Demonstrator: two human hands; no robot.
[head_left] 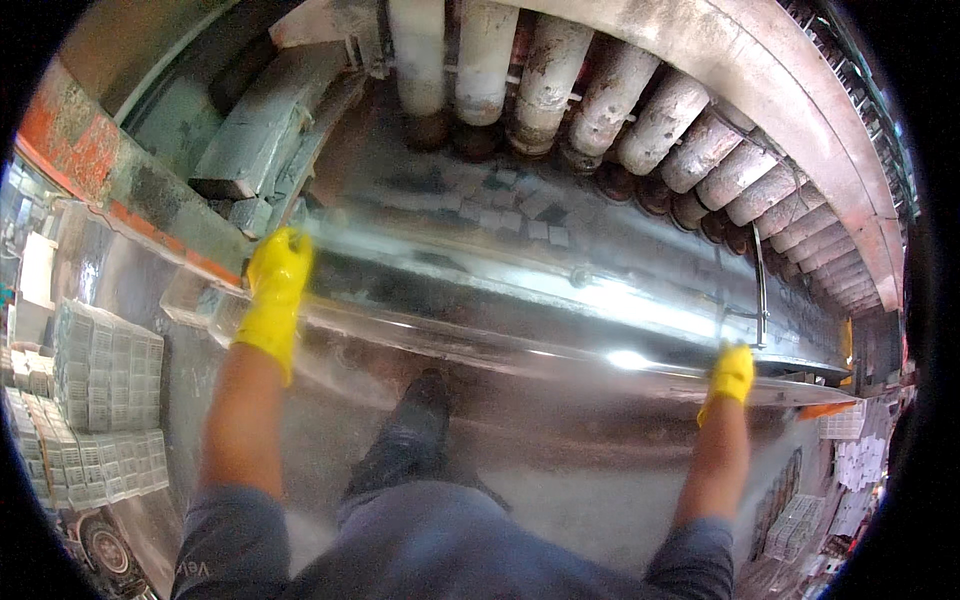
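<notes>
A long, shiny panel (480, 300), perhaps metal or clear plastic, stretches across in front of me with bright glare along it. My left hand (280, 285), in a yellow rubber glove, is closed at its left end, fingers curled over the edge. Further right, my right hand (732, 372), gloved the same, is closed in a fist at the panel's near edge. Just beyond that hand stands a thin dark rod (760, 290) with a bracket. Beneath and behind the panel lies a dark wet surface with several pale flat pieces (510, 220) on it.
A curved row of stained pale cylinders (550, 75) hangs under a beam (740, 45) at the back. A grey metal block (265, 120) sits back left beside an orange-edged frame (130, 190). Stacked pale crates (105, 365) and a wheel (105, 548) stand left; more crates (797, 525) are right.
</notes>
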